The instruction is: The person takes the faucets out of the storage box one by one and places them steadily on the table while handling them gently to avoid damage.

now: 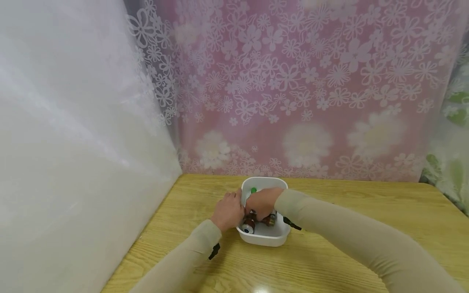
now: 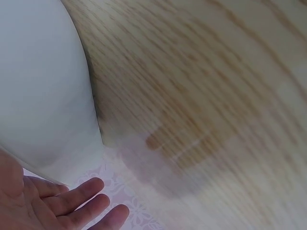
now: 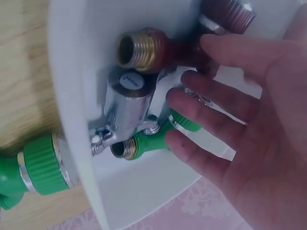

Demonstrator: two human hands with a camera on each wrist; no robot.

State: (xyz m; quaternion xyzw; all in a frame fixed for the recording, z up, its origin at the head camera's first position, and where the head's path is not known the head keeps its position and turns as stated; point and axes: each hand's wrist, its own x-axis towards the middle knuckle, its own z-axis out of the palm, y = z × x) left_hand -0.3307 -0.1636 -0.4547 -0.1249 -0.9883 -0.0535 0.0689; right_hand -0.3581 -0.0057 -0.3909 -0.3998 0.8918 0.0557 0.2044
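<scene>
Toward the near end of the white tub point(image 1: 264, 241) lay a red threaded valve point(image 3: 177, 52), presumably penned by the walls. Against the tub's left side rested the left hand point(image 1: 228, 211), fingers extended, probably steadying it. Into the tub's middle reached the right hand point(image 1: 264, 201), loose-fingered, grasping nothing; farther inside sat a green valve point(image 1: 253, 190).

Bin point(image 1: 265, 241): was white. First fitting point(image 3: 173, 52): was dark red. Second fitting point(image 3: 152, 143): was green. Surface point(image 1: 329, 260): was yellow, wood-grained. Far-edge curtain point(image 1: 293, 81): was pink, white-flowered.
</scene>
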